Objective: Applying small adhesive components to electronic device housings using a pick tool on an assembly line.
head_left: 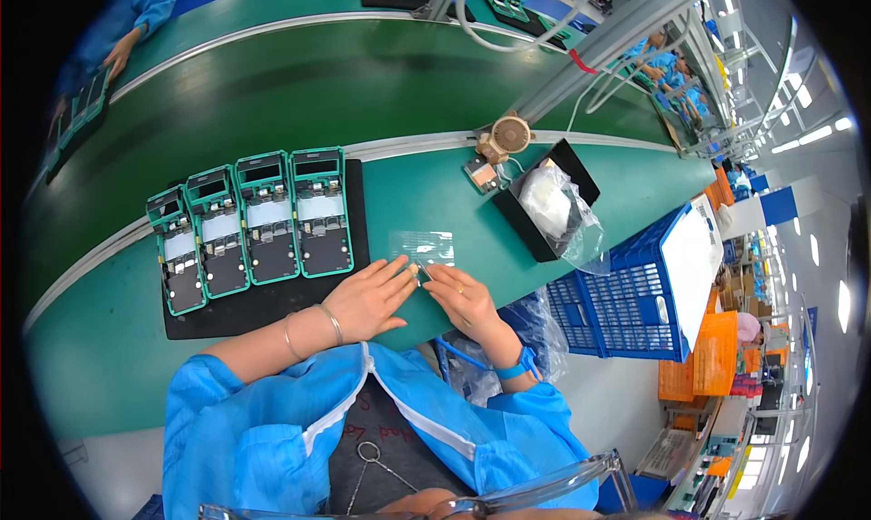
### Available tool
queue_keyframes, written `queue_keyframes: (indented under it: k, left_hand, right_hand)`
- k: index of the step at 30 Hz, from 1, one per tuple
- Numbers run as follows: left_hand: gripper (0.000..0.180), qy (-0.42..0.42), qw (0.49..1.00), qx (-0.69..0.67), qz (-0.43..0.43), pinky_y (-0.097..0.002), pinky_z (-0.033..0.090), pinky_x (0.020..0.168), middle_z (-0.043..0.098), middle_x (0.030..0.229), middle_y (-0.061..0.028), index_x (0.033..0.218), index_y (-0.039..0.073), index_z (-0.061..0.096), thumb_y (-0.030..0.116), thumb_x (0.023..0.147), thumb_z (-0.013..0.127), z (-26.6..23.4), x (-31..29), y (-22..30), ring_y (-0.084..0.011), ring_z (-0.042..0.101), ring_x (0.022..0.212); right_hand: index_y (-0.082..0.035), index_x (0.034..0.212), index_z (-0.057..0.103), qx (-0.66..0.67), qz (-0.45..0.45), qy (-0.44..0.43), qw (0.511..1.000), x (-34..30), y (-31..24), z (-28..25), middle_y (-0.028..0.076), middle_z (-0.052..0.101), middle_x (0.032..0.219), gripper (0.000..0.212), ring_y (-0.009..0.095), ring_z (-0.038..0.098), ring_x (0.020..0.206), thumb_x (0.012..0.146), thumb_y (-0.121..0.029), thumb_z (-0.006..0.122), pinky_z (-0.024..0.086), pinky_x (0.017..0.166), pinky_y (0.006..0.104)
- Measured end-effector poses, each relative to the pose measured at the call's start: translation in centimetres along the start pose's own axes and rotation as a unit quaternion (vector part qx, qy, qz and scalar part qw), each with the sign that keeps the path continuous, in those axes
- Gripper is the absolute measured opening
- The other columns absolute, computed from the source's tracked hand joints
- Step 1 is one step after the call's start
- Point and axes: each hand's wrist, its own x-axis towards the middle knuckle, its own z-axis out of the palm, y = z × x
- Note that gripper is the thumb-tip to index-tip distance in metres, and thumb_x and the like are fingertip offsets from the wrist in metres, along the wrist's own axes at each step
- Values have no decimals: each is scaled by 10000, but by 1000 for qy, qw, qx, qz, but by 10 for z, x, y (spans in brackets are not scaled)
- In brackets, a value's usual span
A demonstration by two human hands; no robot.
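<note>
1. Take clock directions from meeting fingertips; see left hand (370,293) laid low, fingers nearly straight and close together, pointing to 2 o'clock; cannot tell whether pinching anything
2. See right hand (464,299) pointing to 10 o'clock, fingers narrow, seemingly pinching slim item (424,271), maybe a tool; too small to identify
3. Find clear sheet (428,245) just beyond fingertips at 12 o'clock, lying on green table (435,184)
4. Could skew or crease clear sheet by brushing its near edge, looking light and slippery
5. Could drop slim item through a loose pinch, then lose sight of it under glare
6. Could bump nearest of four green-framed devices (322,213), on black mat (359,220) toward 10 o'clock, by swinging left forearm outward
7. Could snag clear bag (588,248), spilling from black box (524,227) at 2 o'clock, by reaching wide with right hand
</note>
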Motion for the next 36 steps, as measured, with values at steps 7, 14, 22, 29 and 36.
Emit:
queue_keyframes:
  k: [7,14,22,29,36]
  left_hand:
    - [623,73,993,-48,-73,-491,458,1147,610,1393,-182,1320,-24,638,272,807,831,-46,-13,-9,-369,555,1352]
    - [424,170,959,147,-174,-510,483,1037,661,1299,-136,1234,-26,671,139,859,781,-61,-65,-65,-396,554,1297]
    - [422,180,954,123,-205,-479,491,1033,660,1324,-138,1229,-25,673,162,867,785,-52,-67,-67,-376,573,1247]
    - [434,174,955,123,-206,-452,503,1024,657,1333,-139,1233,-29,672,173,867,787,-53,-66,-66,-349,588,1214]
    - [439,167,955,132,-206,-448,501,1027,652,1341,-140,1243,-23,670,187,875,784,-51,-67,-67,-345,585,1220]
  right_hand:
    - [2,1112,723,30,-75,8,997,77,-7,9,190,740,1167,291,385,720,1121,828,24,784,623,910,432]
    - [0,1116,724,74,-152,2,986,140,0,67,182,731,1188,287,377,703,1135,834,-2,780,607,934,431]
    - [9,1080,729,56,-184,-20,981,159,6,89,187,738,1154,260,382,712,1102,829,-9,791,612,918,428]
    - [8,1096,714,61,-187,-26,980,158,8,90,180,722,1168,274,368,688,1146,825,-28,739,597,939,433]
    - [10,1094,716,53,-191,-27,980,160,8,91,178,722,1177,266,364,687,1154,831,-26,719,600,943,432]
